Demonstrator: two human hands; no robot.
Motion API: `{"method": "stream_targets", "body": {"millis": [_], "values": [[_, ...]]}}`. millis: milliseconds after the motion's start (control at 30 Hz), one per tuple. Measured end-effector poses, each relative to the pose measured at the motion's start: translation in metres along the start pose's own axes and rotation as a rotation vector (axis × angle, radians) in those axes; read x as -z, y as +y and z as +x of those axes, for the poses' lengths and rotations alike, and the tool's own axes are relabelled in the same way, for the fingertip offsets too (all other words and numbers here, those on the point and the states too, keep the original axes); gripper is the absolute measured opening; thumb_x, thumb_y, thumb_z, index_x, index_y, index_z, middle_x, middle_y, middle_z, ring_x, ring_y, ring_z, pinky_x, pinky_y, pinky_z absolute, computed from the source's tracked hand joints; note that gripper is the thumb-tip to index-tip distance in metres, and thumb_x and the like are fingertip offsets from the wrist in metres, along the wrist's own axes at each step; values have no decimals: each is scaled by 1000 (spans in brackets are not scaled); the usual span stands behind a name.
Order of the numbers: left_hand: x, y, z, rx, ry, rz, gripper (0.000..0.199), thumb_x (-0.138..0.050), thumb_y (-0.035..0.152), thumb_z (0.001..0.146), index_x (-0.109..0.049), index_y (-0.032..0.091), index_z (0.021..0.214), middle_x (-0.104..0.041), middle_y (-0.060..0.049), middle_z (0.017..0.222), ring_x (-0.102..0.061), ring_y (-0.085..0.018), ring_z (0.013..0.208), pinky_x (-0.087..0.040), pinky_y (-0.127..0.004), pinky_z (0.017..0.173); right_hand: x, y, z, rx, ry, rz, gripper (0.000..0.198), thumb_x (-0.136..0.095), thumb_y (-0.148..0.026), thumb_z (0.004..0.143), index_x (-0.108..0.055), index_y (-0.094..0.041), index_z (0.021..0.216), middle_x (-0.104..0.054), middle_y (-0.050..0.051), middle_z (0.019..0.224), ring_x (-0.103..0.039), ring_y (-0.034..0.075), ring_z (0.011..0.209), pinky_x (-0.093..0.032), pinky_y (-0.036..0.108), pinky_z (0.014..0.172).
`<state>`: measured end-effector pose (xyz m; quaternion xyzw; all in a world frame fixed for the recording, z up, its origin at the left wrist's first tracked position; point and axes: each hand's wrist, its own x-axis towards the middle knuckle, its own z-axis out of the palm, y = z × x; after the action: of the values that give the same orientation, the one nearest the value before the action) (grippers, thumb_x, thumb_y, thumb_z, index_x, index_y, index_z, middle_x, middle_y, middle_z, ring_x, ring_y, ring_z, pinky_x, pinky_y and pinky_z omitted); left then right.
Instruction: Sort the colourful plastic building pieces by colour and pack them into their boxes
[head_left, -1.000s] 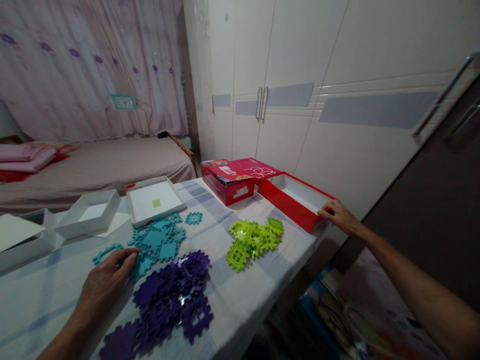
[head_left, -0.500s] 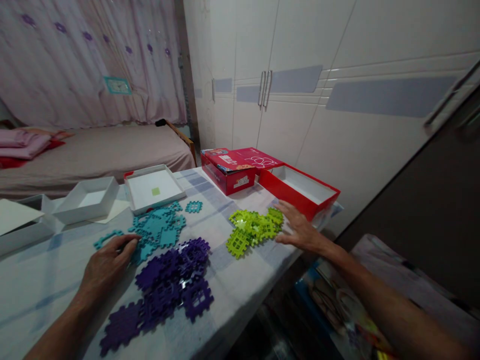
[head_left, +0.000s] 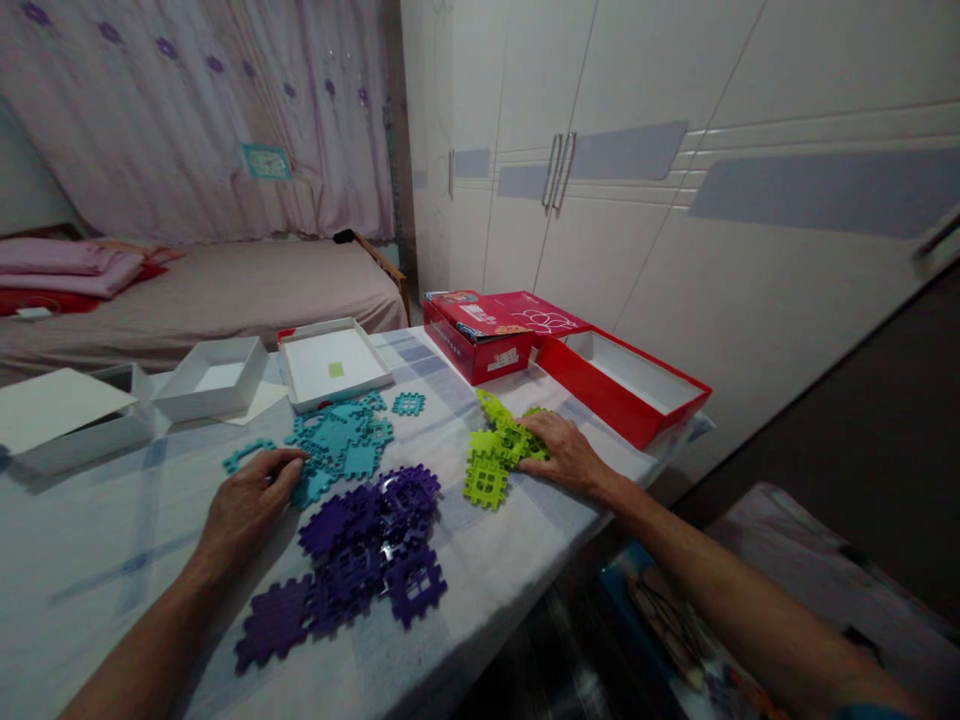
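Note:
My right hand (head_left: 564,452) rests over the right side of a heap of lime-green interlocking plastic tiles (head_left: 487,482), fingers curled around the tiles there. At the heap's top, one green tile stands tilted up. Beside the teal interlocking tiles (head_left: 337,437), my left hand (head_left: 251,500) lies on the cloth with fingers bent and thumb close to the forefinger. Whether something is pinched in it is hidden. Purple interlocking tiles (head_left: 341,575) lie in a spread heap between the hands, nearer to me.
A patterned cloth covers the table (head_left: 495,570). White boxes (head_left: 214,380) and a white lid (head_left: 334,368) stand at the back left. A red box (head_left: 480,345) and an open red tray (head_left: 637,400) are at the back right. One teal tile (head_left: 409,403) lies apart.
My right hand has moved left and down onto the green tiles, closing over them; the heap has bunched and one tile has tipped up. My left hand stays by the teal tiles. The view has shifted.

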<state>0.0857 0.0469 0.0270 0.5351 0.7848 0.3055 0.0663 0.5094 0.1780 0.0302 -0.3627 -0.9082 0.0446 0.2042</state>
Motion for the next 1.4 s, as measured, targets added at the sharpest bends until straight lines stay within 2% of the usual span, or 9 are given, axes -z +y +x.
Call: {"method": "stream_targets", "body": {"millis": [167,300,500,800,967,1100,1200,1300,1400], "values": [[-1,-1,0,-11,10,-15,40,-42,48,80,-69,23,94,-70,-5,103,-65,-24,92,-48,-33,83,-5,1,6,-9,75,-36,49,-68,-28,73,-61,-18,120,-62,12,118,-53,28,112,-42,44,97],[-1,-1,0,-7,6,-28,40,-42,49,80,-68,22,93,-70,-6,103,-65,-24,93,-48,-34,85,-6,0,6,-25,117,11,47,-66,-22,71,-61,-17,118,-61,12,115,-53,27,110,-43,42,94],[0,-1,0,4,-5,-31,40,-42,48,80,-68,22,95,-70,-6,105,-65,-24,92,-47,-34,83,-8,5,11,-11,262,138,35,-62,-16,71,-63,-19,106,-63,9,106,-54,24,104,-43,40,94],[-1,-1,0,-9,0,-22,41,-42,49,80,-69,22,95,-70,-7,105,-64,-24,92,-47,-34,85,2,9,26,-196,392,328,27,-61,-24,72,-64,-21,99,-64,5,101,-59,21,99,-45,35,89],[-1,-2,0,-2,-11,-29,41,-41,49,80,-68,22,95,-69,-7,104,-65,-24,92,-47,-34,84,8,16,33,-326,471,420,28,-63,-31,68,-65,-20,93,-63,3,94,-60,18,86,-47,34,83],[0,-1,0,3,-9,-22,41,-41,49,79,-68,23,94,-69,-7,105,-65,-25,93,-47,-34,84,25,29,43,-417,625,509,29,-65,-37,66,-64,-19,89,-64,2,86,-58,17,76,-48,34,76],[0,0,0,2,-1,-15,40,-42,48,79,-68,23,93,-70,-6,104,-65,-25,92,-48,-34,84,49,51,53,-435,736,500,28,-62,-36,68,-64,-18,89,-64,2,83,-57,16,71,-48,33,72],[0,1,0,-5,8,-11,39,-42,48,79,-68,23,93,-70,-6,103,-65,-24,89,-48,-34,81,81,83,59,-436,838,322,25,-57,-32,70,-64,-18,90,-65,4,87,-59,18,76,-49,35,76],[-1,0,0,3,14,-8,39,-42,48,79,-68,23,93,-70,-6,103,-65,-24,87,-48,-34,81,105,107,58,-530,822,42,29,-56,-27,70,-65,-17,96,-65,10,97,-59,24,91,-47,42,86]]}}
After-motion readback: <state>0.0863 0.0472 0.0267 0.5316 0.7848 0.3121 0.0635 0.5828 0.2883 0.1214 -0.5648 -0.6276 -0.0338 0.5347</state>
